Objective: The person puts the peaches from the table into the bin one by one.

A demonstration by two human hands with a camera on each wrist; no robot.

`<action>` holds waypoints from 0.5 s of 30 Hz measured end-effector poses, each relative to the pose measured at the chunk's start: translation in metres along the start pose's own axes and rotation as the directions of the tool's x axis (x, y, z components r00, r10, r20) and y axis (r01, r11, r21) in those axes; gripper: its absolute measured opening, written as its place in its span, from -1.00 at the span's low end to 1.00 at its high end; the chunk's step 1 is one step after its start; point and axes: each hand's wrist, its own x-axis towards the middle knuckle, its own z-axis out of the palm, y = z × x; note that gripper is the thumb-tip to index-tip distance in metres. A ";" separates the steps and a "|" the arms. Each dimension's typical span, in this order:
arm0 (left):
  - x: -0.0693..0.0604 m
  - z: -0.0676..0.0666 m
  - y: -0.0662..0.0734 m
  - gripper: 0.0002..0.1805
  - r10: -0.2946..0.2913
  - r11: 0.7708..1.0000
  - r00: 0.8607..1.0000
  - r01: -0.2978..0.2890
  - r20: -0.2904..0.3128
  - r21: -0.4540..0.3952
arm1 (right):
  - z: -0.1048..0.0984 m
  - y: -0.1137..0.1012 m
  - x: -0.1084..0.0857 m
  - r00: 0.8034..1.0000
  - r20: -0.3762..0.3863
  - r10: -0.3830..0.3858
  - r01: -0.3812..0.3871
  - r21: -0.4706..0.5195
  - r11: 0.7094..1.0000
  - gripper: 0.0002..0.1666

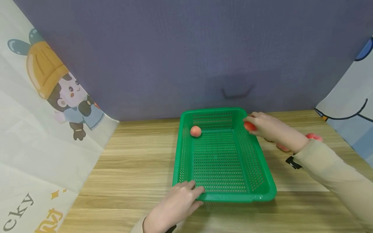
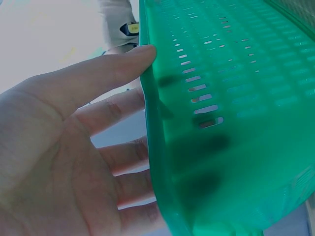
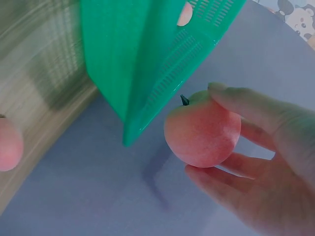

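A green plastic basket (image 1: 215, 161) with perforated walls lies in front of me on the wooden table. At its near left corner my left hand (image 1: 177, 202) grips the rim, thumb on one side and fingers on the other, as the left wrist view shows. My right hand (image 1: 260, 124) holds a red peach (image 3: 203, 130) between thumb and fingers, above the basket's far right rim. A dark green stem shows on that fruit. Inside the basket, one paler peach (image 1: 196, 131) lies in the far left corner.
More peaches (image 1: 314, 137) lie on the table right of the basket, partly hidden by the right forearm. A grey-blue wall (image 1: 186, 58) rises behind the table (image 1: 131, 155). White sheets with cartoon prints (image 1: 58, 84) hang at both sides.
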 end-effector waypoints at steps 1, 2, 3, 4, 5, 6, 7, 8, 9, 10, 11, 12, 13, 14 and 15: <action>0.000 0.000 0.000 -0.76 0.001 1.000 1.000 -0.001 -0.002 0.000 | -0.001 -0.002 0.003 1.000 0.008 0.000 0.000 -0.001 1.000 -0.53; 0.000 0.000 0.000 -0.76 0.001 1.000 1.000 -0.001 -0.004 0.003 | -0.001 -0.003 0.005 1.000 0.016 0.001 -0.001 -0.001 1.000 -0.53; 0.000 0.000 0.000 -0.76 0.002 1.000 1.000 -0.002 -0.007 0.003 | -0.001 -0.005 0.008 1.000 0.017 -0.002 0.002 -0.004 1.000 -0.54; 0.000 0.000 0.000 -0.76 0.000 1.000 1.000 0.000 -0.005 0.001 | -0.001 -0.006 0.010 1.000 0.017 -0.007 0.007 -0.008 1.000 -0.55; 0.000 0.000 0.000 -0.76 -0.002 1.000 1.000 0.002 -0.003 -0.002 | -0.001 -0.007 0.013 1.000 0.016 -0.013 0.013 -0.011 1.000 -0.57; 0.000 0.000 0.000 -0.76 -0.004 1.000 1.000 0.004 -0.002 -0.002 | 0.000 -0.009 0.016 1.000 0.015 -0.017 0.017 -0.012 1.000 -0.57; 0.000 0.000 0.000 -0.76 -0.006 1.000 1.000 0.006 0.000 -0.001 | 0.000 -0.010 0.018 1.000 0.013 -0.022 0.022 -0.014 1.000 -0.57; 0.000 0.000 0.001 -0.76 -0.008 1.000 1.000 0.008 0.003 -0.001 | 0.001 -0.011 0.021 1.000 0.011 -0.028 0.028 -0.016 0.999 -0.58; 0.000 0.000 0.001 -0.76 -0.010 1.000 1.000 0.010 0.006 -0.002 | 0.002 -0.012 0.023 0.999 0.013 -0.033 0.034 -0.017 0.999 -0.58; 0.000 0.000 0.001 -0.76 -0.011 1.000 1.000 0.011 0.009 -0.001 | 0.003 -0.013 0.026 0.999 0.017 -0.037 0.038 -0.017 0.999 -0.58; 0.000 0.000 0.001 -0.76 -0.011 1.000 1.000 0.011 0.007 0.004 | 0.004 -0.015 0.028 0.999 0.023 -0.039 0.039 -0.015 0.999 -0.59; 0.000 0.000 0.001 -0.76 -0.010 1.000 1.000 0.010 0.005 0.007 | 0.004 -0.016 0.031 0.999 0.030 -0.042 0.043 -0.015 0.999 -0.59; 0.000 0.000 0.001 -0.76 -0.008 1.000 1.000 0.008 0.002 0.010 | 0.005 -0.017 0.033 0.998 0.036 -0.044 0.045 -0.017 0.999 -0.60; 0.000 0.000 0.001 -0.76 -0.006 1.000 1.000 0.006 -0.001 0.014 | 0.005 -0.019 0.036 0.998 0.044 -0.042 0.043 -0.016 0.999 -0.61; 0.000 0.000 0.001 -0.76 -0.005 1.000 1.000 0.005 -0.004 0.015 | 0.005 -0.021 0.038 0.998 0.055 -0.036 0.037 -0.016 0.999 -0.61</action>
